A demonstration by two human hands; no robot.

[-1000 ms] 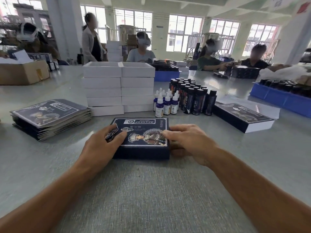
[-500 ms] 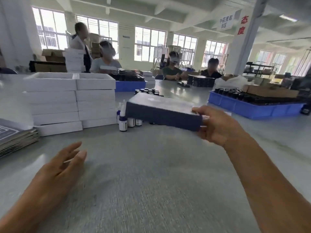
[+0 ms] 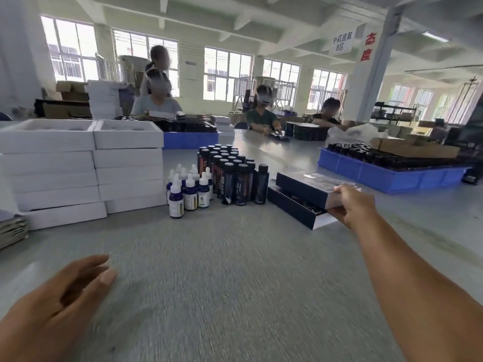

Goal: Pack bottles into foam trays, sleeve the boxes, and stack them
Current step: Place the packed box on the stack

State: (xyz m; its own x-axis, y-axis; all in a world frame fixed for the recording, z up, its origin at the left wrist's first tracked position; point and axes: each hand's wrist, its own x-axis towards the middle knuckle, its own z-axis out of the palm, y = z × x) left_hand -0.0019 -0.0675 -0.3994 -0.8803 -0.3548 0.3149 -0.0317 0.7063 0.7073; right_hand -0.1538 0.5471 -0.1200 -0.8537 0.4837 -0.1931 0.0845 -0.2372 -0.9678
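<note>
Your table [image 3: 235,296] is a long grey surface filling the lower half of the frame and running to the far centre. At the left edge you see flat sleeves [image 3: 11,232] piled on it. Above them, at middle left, two stacks of white trays [image 3: 78,173] stand side by side, touching. Just right of the stacks, near the centre, dropper bottles [image 3: 187,190] cluster in front of dark bottles [image 3: 230,173]. Right of those a dark box [image 3: 295,207] lies on the surface. At the right a blue bin [image 3: 386,175] of dark bottles sits on it, and another blue bin [image 3: 189,140] rests behind the stacks.
</note>
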